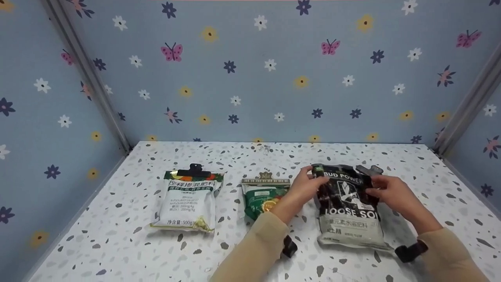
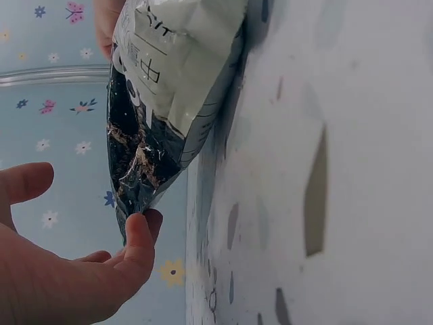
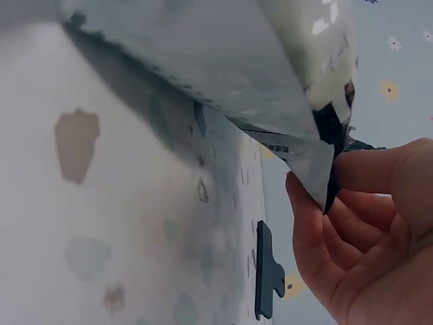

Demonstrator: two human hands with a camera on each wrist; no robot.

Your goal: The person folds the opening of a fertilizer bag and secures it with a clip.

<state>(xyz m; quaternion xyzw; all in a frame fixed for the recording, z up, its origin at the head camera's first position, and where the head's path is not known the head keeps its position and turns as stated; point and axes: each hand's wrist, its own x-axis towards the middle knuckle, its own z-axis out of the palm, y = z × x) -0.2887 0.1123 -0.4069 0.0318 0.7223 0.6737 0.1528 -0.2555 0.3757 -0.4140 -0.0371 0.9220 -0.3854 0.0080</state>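
A black and pale-grey fertilizer bag (image 1: 344, 203), printed "BUD POWER" and "LOOSE SOI", lies toward the right of the table between both hands. My left hand (image 1: 301, 188) is at its upper left corner. In the left wrist view its fingertips (image 2: 139, 237) curl at the bag's edge, while the thumb (image 2: 30, 181) stands apart from them. On the opposite side, my right hand (image 1: 391, 192) pinches the upper right edge, the bag's corner (image 3: 328, 183) between thumb and fingers. A dark clip (image 3: 265, 271) lies on the table just behind the bag, beyond the right hand.
To the left lies a white fertilizer bag (image 1: 188, 203) with a black clip (image 1: 193, 170) across its top. In the middle, partly behind the left arm, is a green bag (image 1: 258, 199) with an ornate gold clip (image 1: 266, 180). Flowered panels (image 1: 250, 78) enclose the speckled table (image 1: 117, 235).
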